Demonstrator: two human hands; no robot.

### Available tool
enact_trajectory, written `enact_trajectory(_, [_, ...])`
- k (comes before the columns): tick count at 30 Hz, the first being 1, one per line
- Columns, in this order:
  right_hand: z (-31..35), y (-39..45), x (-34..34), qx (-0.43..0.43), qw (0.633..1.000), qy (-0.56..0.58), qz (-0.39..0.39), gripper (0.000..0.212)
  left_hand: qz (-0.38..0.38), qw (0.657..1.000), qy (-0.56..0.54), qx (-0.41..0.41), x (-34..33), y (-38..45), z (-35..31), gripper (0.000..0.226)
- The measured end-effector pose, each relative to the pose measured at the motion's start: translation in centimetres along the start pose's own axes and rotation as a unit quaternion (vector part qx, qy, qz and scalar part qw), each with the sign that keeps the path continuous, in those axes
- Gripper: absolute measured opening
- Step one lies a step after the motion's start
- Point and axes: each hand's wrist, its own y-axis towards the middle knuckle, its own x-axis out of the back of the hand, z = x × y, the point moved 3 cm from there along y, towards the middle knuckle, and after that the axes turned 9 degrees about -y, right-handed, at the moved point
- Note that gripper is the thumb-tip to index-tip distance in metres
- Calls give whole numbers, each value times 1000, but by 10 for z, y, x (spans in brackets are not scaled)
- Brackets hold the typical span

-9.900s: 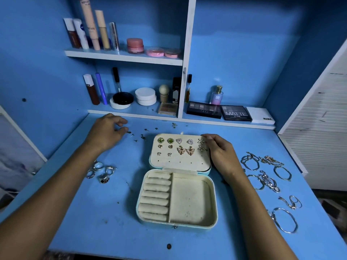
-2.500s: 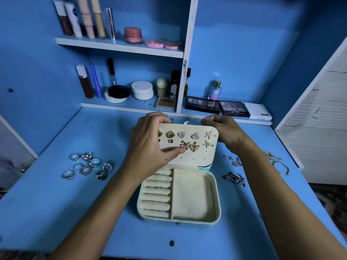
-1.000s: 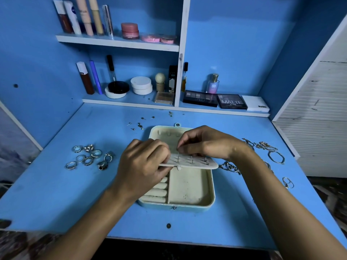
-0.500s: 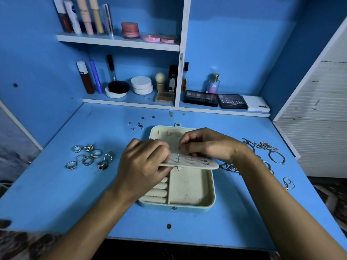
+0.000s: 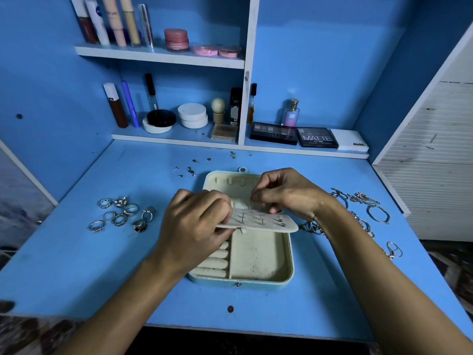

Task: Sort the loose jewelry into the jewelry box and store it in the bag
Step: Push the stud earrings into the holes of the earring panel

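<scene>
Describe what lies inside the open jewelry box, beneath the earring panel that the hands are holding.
The jewelry box shows padded ring rolls on one side and a bare open compartment beside them. The earring panel and the left hand cover the upper part.

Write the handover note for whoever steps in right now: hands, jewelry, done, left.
Left hand grips the cream earring panel, folded down over the open pale-blue jewelry box. Right hand pinches at the earring posts on its back.
Done: earrings pinned on the panel.
Left: silver rings on the blue desk left of the box, bracelets and chains right, small earring backs behind it. Ring rolls hold nothing. No bag in view.
</scene>
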Motion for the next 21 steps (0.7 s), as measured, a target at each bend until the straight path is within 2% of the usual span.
enact_trajectory(7, [4,-3,2,-10,999,-10,43,25,-6,1000,5,0,0,-1,1,20])
enact_trajectory(13, [7,-4,5,5,999,-13,42,22,-9,1000,5,2,-1,-1,2,18])
enact_trajectory(21, [20,-7,3,27,995,-81,57,16,-2,1000,4,8,-1,-2,2,17])
